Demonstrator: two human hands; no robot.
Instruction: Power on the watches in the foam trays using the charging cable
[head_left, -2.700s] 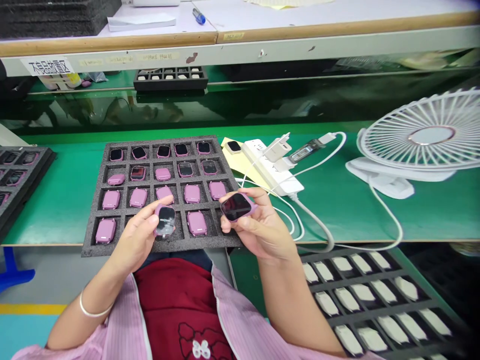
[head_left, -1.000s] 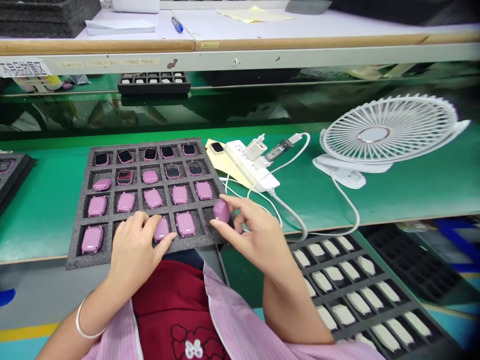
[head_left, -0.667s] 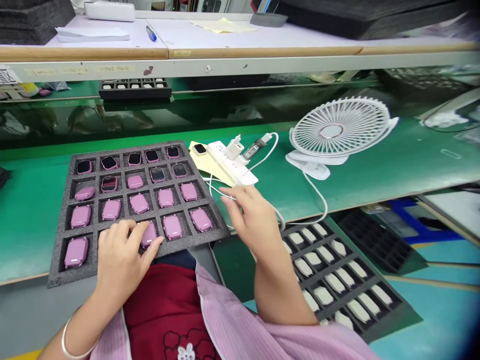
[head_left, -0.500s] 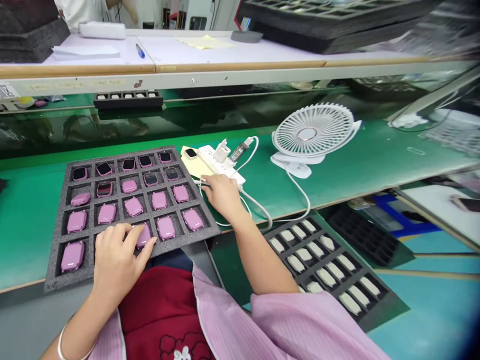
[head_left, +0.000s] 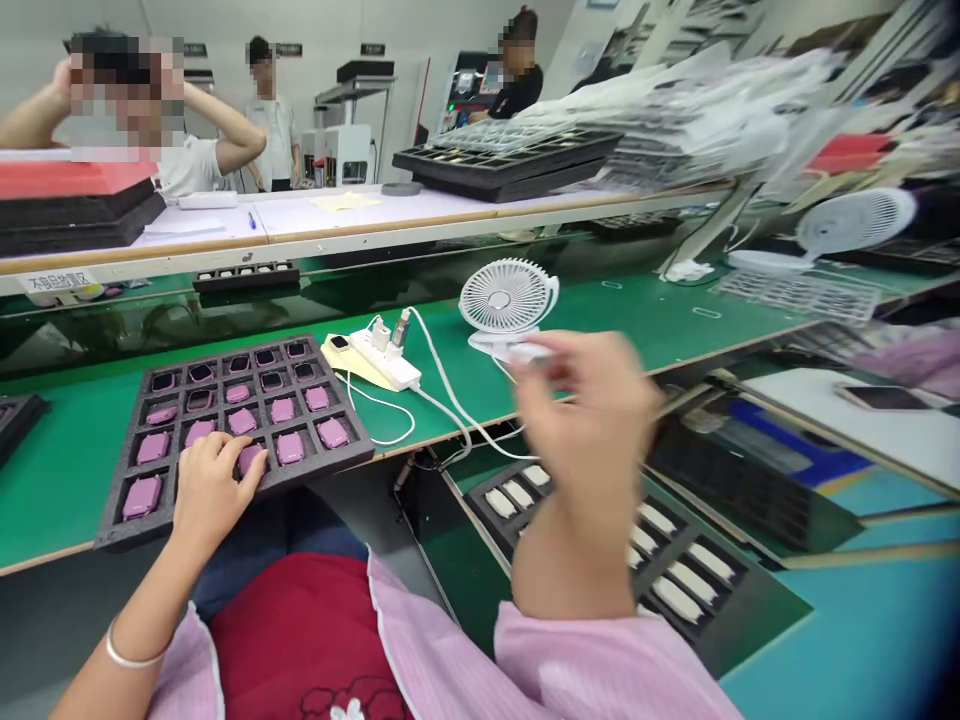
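Head view, item by item. My left hand (head_left: 210,490): fingers (head_left: 225,450) curled down, tips resting on a pink smartwatch (head_left: 251,458) seated in a front-row pocket of the black foam tray (head_left: 358,440) (a light touch suits this, so the neighbouring watches sit undisturbed). My right hand (head_left: 592,420): raised clear of the tray near the edge of the green bench (head_left: 660,340), too blurred to tell open from closed, or whether it holds anything. Other pink watches (head_left: 142,497) fill the tray's pockets; a power strip (head_left: 379,355) and white desk fan (head_left: 508,296) stand beyond.
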